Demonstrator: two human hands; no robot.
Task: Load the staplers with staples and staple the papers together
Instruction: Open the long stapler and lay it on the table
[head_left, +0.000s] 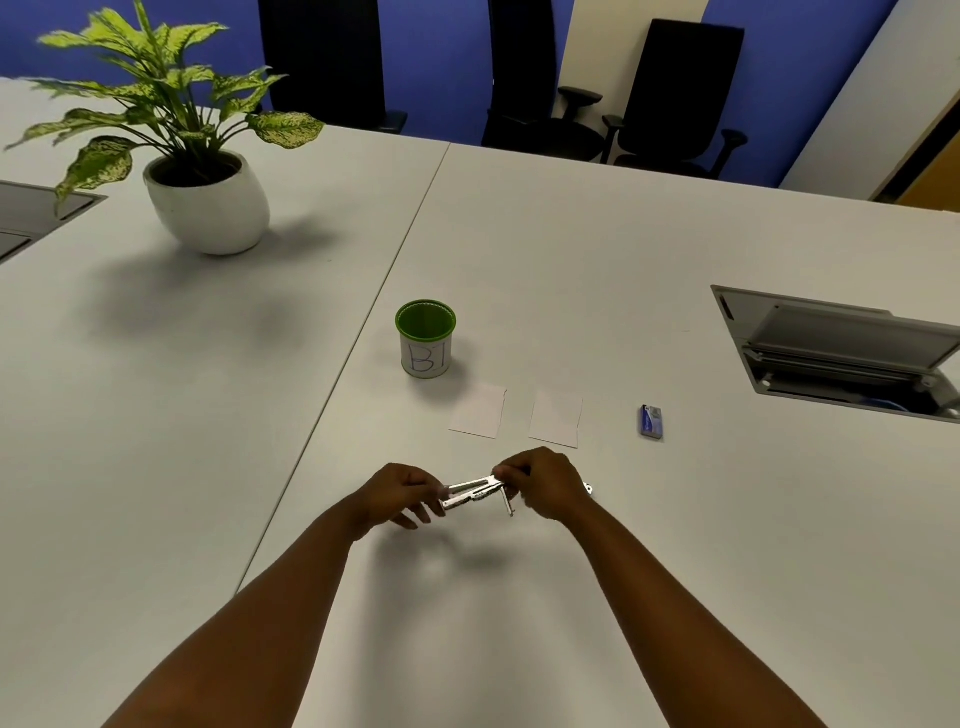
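Now both hands (402, 491) (545, 483) grip stapler (472, 493) above table (675, 545)

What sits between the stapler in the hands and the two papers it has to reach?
Nothing visible. The stapler, held by both hands, is just nearer than the papers, with only bare table between; the cup stands farther back.

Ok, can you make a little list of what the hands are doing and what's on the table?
left hand: pinches one end of the stapler
right hand: grips the other end
stapler: silver, opened, held above the table
papers: two, side by side, unstapled
staple box: small, blue, right of papers
cup: green rim, marked B1
plant: white pot, far left
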